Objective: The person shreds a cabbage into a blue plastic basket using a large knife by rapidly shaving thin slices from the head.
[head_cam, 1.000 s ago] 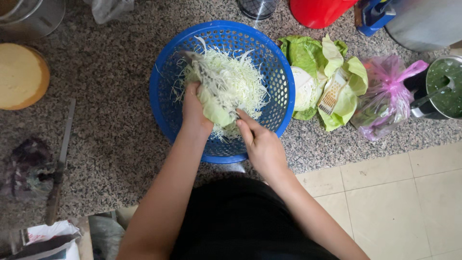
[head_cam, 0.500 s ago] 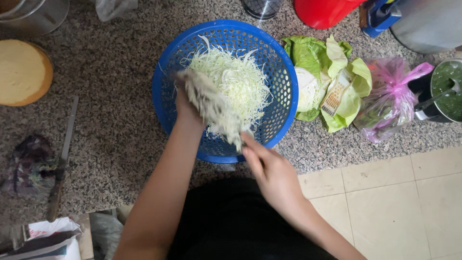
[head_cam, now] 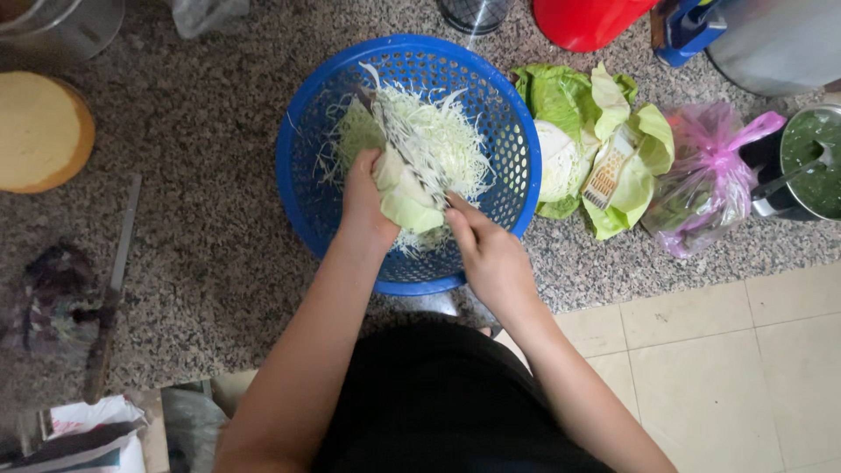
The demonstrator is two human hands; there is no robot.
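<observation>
Here my left hand (head_cam: 366, 197) is clenched around a pale green wedge of cabbage (head_cam: 405, 194), holding it over the blue basket (head_cam: 307, 149) that sits on the speckled tabletop (head_cam: 201, 131). My right hand (head_cam: 491, 258) is closed on the handle end of a long metal grater (head_cam: 405, 144), which slants up and away across the basket and touches the cabbage wedge. Under both lies a heap of fine white cabbage shreds (head_cam: 455, 140) inside the basket. Just to the right of the basket lie loose green cabbage leaves (head_cam: 569, 105) with a small yellow grater (head_cam: 606, 171) resting on them, and beside those a pink plastic bag (head_cam: 710, 175). Well to the left sit a round wooden block (head_cam: 39, 131) and a long knife (head_cam: 109, 298).
</observation>
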